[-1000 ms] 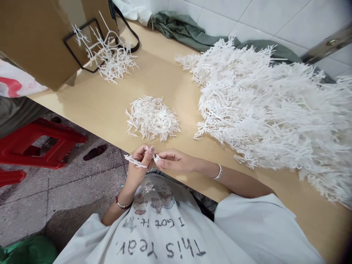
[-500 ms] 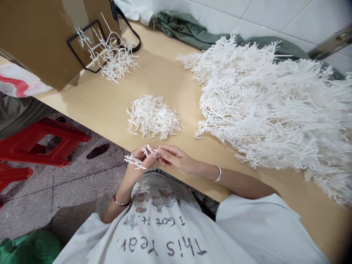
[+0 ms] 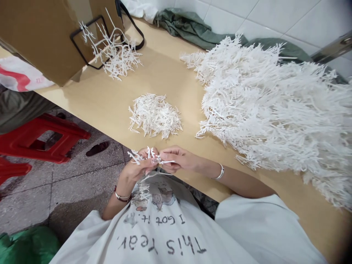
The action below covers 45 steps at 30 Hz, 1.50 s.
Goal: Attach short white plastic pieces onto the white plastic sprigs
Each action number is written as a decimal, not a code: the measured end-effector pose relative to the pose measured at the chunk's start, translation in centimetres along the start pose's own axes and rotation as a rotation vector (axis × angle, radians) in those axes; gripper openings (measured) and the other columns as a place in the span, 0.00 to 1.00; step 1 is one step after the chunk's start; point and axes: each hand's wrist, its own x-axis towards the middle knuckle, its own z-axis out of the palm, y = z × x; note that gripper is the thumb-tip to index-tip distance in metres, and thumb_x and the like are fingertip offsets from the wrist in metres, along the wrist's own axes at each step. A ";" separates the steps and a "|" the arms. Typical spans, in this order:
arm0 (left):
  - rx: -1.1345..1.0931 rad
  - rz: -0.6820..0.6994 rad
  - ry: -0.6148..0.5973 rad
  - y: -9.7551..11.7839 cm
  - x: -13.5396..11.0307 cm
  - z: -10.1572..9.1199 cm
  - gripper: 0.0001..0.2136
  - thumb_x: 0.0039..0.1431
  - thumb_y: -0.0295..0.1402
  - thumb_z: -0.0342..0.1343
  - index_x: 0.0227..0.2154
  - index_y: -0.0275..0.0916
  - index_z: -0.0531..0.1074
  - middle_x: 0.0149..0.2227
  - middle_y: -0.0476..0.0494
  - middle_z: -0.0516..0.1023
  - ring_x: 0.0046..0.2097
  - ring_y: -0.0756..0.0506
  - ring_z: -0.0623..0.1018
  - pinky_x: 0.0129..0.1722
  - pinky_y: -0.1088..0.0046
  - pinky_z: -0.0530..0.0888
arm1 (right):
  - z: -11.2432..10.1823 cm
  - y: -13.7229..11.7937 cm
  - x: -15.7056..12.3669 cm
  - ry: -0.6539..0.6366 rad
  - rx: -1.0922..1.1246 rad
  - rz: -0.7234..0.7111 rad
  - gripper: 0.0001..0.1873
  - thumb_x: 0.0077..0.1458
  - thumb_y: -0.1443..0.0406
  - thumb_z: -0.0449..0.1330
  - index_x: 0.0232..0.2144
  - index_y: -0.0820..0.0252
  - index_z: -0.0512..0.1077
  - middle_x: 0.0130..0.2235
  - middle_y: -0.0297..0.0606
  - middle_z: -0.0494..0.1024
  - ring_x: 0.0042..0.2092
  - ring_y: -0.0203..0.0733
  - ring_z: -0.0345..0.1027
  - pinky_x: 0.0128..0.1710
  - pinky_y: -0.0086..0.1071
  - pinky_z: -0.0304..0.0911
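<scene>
My left hand (image 3: 137, 168) is closed round a branched white plastic sprue (image 3: 139, 157) held just off the table's near edge, above my lap. My right hand (image 3: 177, 159) pinches a thin white stick (image 3: 165, 161) at that sprue, fingertips meeting those of the left. A small heap of loose white sticks (image 3: 155, 115) lies on the table just beyond my hands. A very large pile of white branched sprues (image 3: 275, 106) fills the right side of the table.
A heap of bare white stems (image 3: 117, 60) lies at the far left by a cardboard box (image 3: 41, 33) and a black strap. Green cloth (image 3: 192, 29) lies along the tiled wall. Red stools (image 3: 41, 139) stand on the floor at left.
My right hand has drawn a thin stick out from the sprue, which my left hand has turned and lifted slightly. The view has shifted a little.
</scene>
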 end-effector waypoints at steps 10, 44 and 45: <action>-0.330 0.070 0.204 -0.8 1.7 2.6 0.15 0.43 0.36 0.63 0.18 0.37 0.59 0.09 0.61 0.47 0.14 0.58 0.47 0.16 0.80 0.49 | 1.5 0.5 0.2 0.306 0.004 -0.216 0.21 0.56 0.55 0.58 0.20 0.61 0.58 0.15 0.21 0.54 0.16 0.23 0.43 0.17 0.23 0.43; -0.088 0.163 0.217 -1.3 1.4 3.0 0.20 0.47 0.45 0.59 0.15 0.38 0.57 0.09 0.59 0.49 0.12 0.57 0.47 0.12 0.79 0.46 | 0.2 -0.5 -0.3 0.127 -0.263 -0.188 0.22 0.56 0.55 0.55 0.16 0.63 0.64 0.15 0.27 0.59 0.16 0.26 0.48 0.16 0.24 0.44; -0.014 0.173 0.216 -1.4 1.2 2.7 0.21 0.48 0.46 0.59 0.14 0.38 0.58 0.10 0.58 0.52 0.12 0.58 0.48 0.12 0.78 0.46 | 0.1 -0.8 -0.3 0.113 -0.348 -0.198 0.22 0.57 0.54 0.54 0.17 0.63 0.66 0.15 0.28 0.60 0.17 0.26 0.49 0.17 0.24 0.45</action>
